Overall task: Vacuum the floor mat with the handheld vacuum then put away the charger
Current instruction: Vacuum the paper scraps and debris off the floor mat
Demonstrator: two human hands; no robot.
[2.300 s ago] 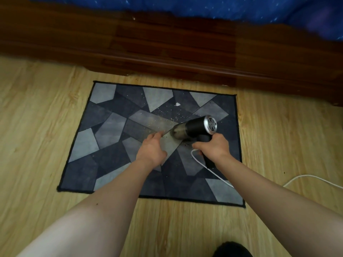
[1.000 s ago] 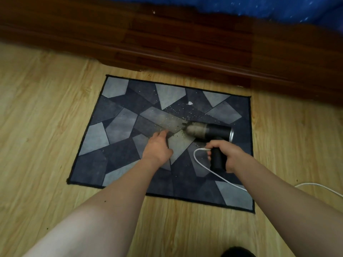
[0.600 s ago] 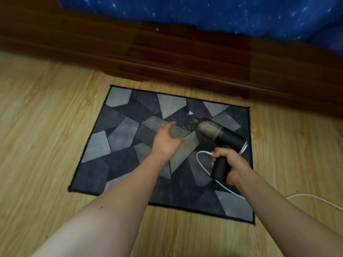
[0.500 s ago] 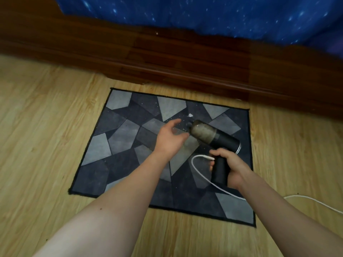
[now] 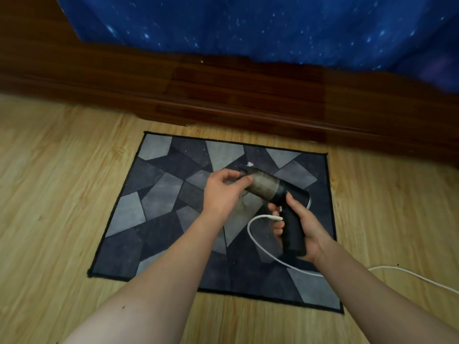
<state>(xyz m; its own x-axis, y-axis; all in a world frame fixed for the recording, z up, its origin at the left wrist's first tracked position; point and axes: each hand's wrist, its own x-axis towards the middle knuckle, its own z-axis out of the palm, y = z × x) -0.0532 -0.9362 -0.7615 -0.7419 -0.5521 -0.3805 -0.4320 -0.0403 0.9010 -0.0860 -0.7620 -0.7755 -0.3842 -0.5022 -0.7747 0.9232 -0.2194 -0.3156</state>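
You hold the handheld vacuum (image 5: 268, 188) lifted off the floor mat (image 5: 154, 204), over its middle. Your right hand (image 5: 305, 227) is wrapped round the black grip, so that hand bears the weight. Your left hand (image 5: 223, 192) has its fingers (image 5: 233, 173) and thumb curled onto the nozzle end, apparently to steady or adjust the front rather than to sweep. The white charger cable (image 5: 267, 216) is plugged into the grip, loops over the mat and trails off to the right across the wooden floor (image 5: 49, 194). That loop lies where the nozzle would pass, so it could snag. Crumbs (image 5: 241, 204) and a white scrap (image 5: 249, 164) remain on the mat, so vacuuming looks unfinished. Beyond stand the dark wooden bed frame (image 5: 223, 95) and the blue starry bedsheet (image 5: 248, 26).
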